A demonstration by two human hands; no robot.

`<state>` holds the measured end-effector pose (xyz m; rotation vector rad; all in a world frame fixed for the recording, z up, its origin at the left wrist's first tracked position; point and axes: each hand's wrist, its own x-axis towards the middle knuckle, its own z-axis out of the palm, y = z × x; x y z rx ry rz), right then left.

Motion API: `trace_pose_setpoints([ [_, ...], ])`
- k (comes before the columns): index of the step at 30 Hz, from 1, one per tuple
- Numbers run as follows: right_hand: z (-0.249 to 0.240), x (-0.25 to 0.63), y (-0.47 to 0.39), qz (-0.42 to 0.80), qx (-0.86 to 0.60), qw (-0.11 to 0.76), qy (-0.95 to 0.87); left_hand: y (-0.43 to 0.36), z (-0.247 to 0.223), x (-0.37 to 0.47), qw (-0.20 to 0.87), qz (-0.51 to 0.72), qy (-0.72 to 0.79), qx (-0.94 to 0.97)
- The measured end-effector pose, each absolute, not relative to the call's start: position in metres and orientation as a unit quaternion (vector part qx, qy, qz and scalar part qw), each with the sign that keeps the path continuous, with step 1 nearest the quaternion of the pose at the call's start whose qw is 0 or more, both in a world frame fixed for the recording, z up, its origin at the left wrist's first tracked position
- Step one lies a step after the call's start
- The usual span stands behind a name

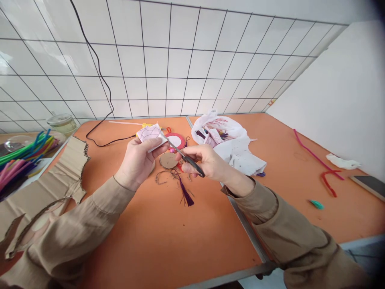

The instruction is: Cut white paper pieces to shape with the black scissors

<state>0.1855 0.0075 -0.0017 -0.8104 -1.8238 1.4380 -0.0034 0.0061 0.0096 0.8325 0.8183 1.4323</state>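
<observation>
- Left hand [136,162]: thumb and fingers pinched on a patterned pink-and-white cloth [148,134], held up over the far middle of the table; lower part of the cloth covered by the fingers.
- Right hand [207,160]: fingers curled round the black handle of the scissors [195,166], handle loops partly hidden. Blades point up-left to the cloth's right edge; cannot tell how far apart they stand, or whether the edge lies between them.
- Yellow object [146,125] behind the cloth, mostly masked; black cable [104,78] leads toward it, top end out of frame.
- Red-rimmed disc [177,141] partly behind the scissors. Cardboard disc [168,160] nearer, between the hands; brown scraps and a purple tassel [185,193] just below.
- White plastic bag [233,134] beyond the right hand; cloth and threads show in its mouth, the rest buried.
- Torn cardboard [57,170] at left, its near part under the left sleeve and cut by the frame. Pipe-cleaner bundle [25,156] also cut off.
- Dark flat object [371,185] runs out at the right.
- Edges: tiled wall [180,60] closes the far side; metal seam [243,222] passes under the right forearm; front edge in view at bottom.
- Room: broad orange tabletop [156,241] between the forearms, from the tassel to the front edge. More surface right of the bag, before the red pipe cleaner [327,184].
</observation>
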Motion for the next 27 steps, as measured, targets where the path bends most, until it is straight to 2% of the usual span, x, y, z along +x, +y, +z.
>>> trace_pose_setpoints([
  [17,0.0025,0.1888,0.0078,0.491,-0.35,0.331,-0.726,0.0073,0.0131,-0.0104,0.611,0.566,0.371,0.411],
  [22,0.0027,0.1915,0.01,0.525,-0.317,0.33,-0.717,0.0071,0.0128,-0.0114,0.599,0.545,0.404,0.426],
  [27,0.0058,0.1942,0.0102,0.539,-0.268,0.298,-0.741,0.0056,0.0113,-0.0103,0.609,0.542,0.374,0.442],
])
